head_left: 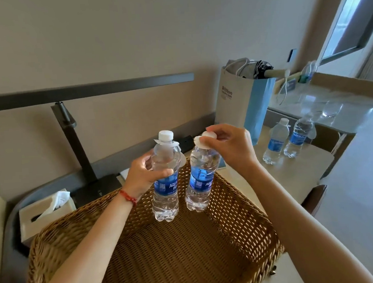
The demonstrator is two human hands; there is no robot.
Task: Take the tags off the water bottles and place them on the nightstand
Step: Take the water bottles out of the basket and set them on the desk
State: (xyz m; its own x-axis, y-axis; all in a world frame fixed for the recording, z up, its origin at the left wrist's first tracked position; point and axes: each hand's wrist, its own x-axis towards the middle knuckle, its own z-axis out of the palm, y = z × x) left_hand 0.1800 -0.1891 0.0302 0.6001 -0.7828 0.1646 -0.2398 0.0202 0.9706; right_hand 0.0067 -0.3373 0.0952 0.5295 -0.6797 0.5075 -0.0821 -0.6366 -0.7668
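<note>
Holding two water bottles above a wicker basket (157,249).
Left hand (142,173) grips the left bottle (165,178); right hand (228,147) at 3 o'clock pinches the right bottle's (200,180) tag (200,141).

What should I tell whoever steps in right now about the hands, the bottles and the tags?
Left hand: grips the left clear plastic water bottle with blue label, white paper neck tag on.
Right hand: pinches the white paper tag at the right blue-labelled bottle's cap.
Both bottles are held over the woven wicker chair.
Done: no tag fully off.
Left: remove both tags, place the bottles.
</note>
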